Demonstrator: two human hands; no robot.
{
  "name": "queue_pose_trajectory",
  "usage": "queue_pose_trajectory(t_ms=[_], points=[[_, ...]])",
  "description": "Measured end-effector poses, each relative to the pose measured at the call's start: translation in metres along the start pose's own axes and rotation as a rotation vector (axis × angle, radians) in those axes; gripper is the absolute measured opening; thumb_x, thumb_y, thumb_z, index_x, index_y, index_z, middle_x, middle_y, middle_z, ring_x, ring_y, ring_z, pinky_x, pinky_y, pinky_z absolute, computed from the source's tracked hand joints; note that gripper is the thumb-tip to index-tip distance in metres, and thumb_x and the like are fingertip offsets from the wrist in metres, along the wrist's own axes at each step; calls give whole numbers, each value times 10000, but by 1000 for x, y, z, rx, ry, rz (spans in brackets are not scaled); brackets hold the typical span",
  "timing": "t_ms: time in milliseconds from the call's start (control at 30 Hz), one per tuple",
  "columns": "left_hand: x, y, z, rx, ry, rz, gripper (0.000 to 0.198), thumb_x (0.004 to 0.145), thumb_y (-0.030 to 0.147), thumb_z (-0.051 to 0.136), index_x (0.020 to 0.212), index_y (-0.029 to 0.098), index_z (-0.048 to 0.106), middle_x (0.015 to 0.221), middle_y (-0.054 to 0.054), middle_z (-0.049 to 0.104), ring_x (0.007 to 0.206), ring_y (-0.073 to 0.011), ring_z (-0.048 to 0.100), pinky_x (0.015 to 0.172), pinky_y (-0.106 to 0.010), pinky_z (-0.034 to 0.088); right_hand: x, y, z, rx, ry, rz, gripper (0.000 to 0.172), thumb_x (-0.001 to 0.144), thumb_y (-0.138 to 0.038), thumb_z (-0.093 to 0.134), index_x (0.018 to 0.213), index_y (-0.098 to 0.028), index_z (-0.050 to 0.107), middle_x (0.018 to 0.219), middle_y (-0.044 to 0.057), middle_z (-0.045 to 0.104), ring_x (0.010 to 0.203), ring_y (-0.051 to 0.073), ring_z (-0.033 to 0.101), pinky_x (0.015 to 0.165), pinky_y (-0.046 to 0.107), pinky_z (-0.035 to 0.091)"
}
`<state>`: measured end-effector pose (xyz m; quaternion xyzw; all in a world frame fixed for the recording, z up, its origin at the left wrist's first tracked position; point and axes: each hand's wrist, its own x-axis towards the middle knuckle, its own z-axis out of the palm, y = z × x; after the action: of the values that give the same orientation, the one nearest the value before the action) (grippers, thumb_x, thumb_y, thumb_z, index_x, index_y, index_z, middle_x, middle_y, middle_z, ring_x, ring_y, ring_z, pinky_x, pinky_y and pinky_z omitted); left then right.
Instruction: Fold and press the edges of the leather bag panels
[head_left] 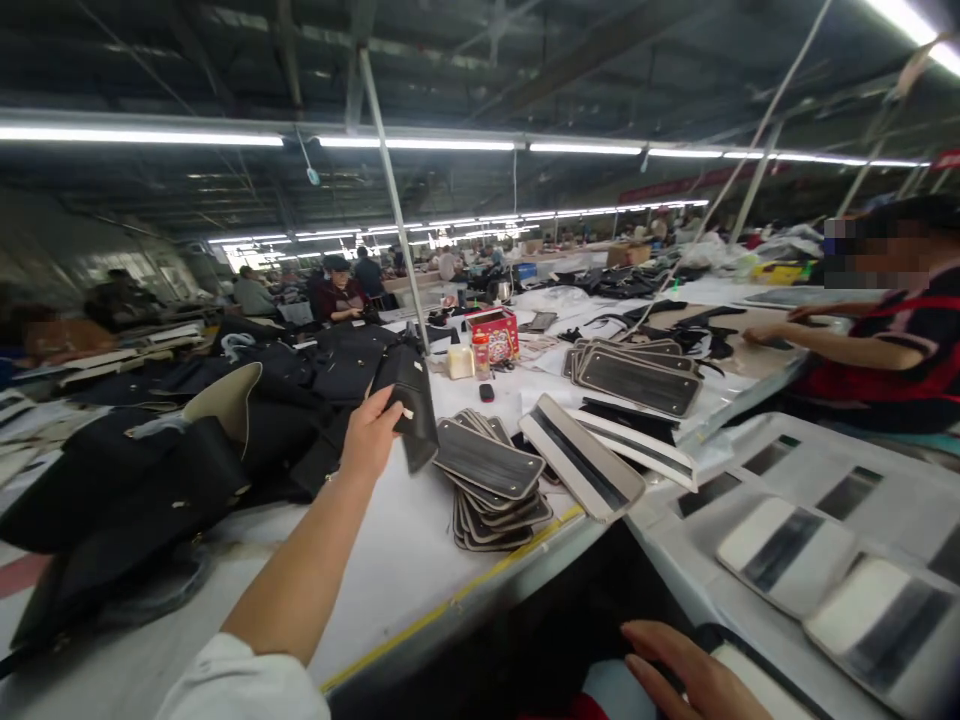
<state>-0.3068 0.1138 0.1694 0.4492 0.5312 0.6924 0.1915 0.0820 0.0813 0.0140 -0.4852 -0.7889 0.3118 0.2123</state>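
My left hand point(371, 432) reaches out over the white table point(390, 560) and is closed on a black bag piece point(411, 400), lifted beside the heap of black bags point(225, 420). Just right of it lies a stack of grey oblong panels point(491, 480), and a single white-edged panel point(581, 455) rests near the table corner. My right hand point(694, 675) lies low at the bottom edge, fingers stretched out flat, touching a dark strip next to a white panel; it holds nothing.
Another panel stack point(637, 375) sits further back. A red box point(493, 332) and small bottles stand mid-table by a slanted metal pole point(394, 200). A co-worker point(892, 330) works at the right. Trays with panels point(825, 540) fill the right side. Other people sit far behind.
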Motion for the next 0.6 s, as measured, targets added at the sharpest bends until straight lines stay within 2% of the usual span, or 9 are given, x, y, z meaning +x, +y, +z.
queue_pose_trajectory(t_ms=[67, 133, 233, 333, 400, 467, 533, 600], points=[[-1, 4, 11, -282, -53, -75, 346, 689, 250, 643, 1026, 170, 645, 920, -48, 691, 844, -210, 649, 764, -347, 537, -1, 1, 1, 80, 1, 20, 406, 732, -611, 489, 987, -353, 671, 1097, 57, 644, 1039, 292, 589, 941, 415, 484], [-8, 11, 18, -444, -12, -124, 302, 658, 231, 688, 955, 180, 660, 863, -27, 698, 808, -190, 656, 752, -328, 544, -2, -3, 1, 235, 19, 91, 505, 719, -616, 512, 1064, -271, 641, 1172, 81, 606, 1093, 293, 557, 977, 425, 454], [-29, 25, 29, -547, 64, -186, 222, 654, 230, 709, 868, 192, 665, 780, 5, 695, 749, -161, 661, 733, -292, 552, 2, -13, -3, 661, 57, 258, 658, 756, -654, 437, 1249, -222, 485, 1317, 110, 489, 1154, 271, 512, 940, 406, 478], [-57, 30, 48, -586, -37, -295, 193, 678, 254, 703, 855, 193, 658, 776, 14, 690, 709, -134, 658, 674, -241, 555, 8, -25, -9, 1041, 68, 341, 631, 835, -654, 252, 1310, -257, 378, 1376, 98, 422, 1157, 245, 507, 901, 399, 497], [-78, 25, 63, -610, -137, -382, 198, 695, 256, 693, 879, 196, 654, 791, 16, 687, 688, -117, 653, 631, -207, 551, 5, -30, -14, 1144, 56, 303, 586, 853, -633, 201, 1213, -256, 468, 1303, 96, 508, 1116, 245, 544, 883, 399, 503], [-99, 17, 75, -620, -147, -482, 189, 714, 233, 675, 899, 204, 652, 781, 23, 681, 649, -105, 647, 584, -188, 547, -7, -31, -18, 1205, 62, 294, 491, 866, -581, 266, 1060, -227, 546, 1131, 108, 623, 1010, 240, 611, 827, 378, 525], [-119, 6, 86, -594, -53, -599, 177, 738, 192, 646, 911, 224, 652, 769, 43, 676, 597, -92, 636, 525, -175, 539, -28, -26, -22, 1282, 120, 374, 337, 852, -493, 407, 944, -201, 549, 933, 94, 671, 825, 208, 657, 706, 330, 546], [-135, -5, 94, -528, 56, -695, 195, 778, 157, 600, 940, 253, 651, 784, 69, 673, 565, -70, 621, 489, -152, 526, -52, -15, -26, 1355, 177, 439, 241, 817, -415, 517, 920, -198, 521, 821, 44, 653, 654, 155, 634, 563, 269, 526]])
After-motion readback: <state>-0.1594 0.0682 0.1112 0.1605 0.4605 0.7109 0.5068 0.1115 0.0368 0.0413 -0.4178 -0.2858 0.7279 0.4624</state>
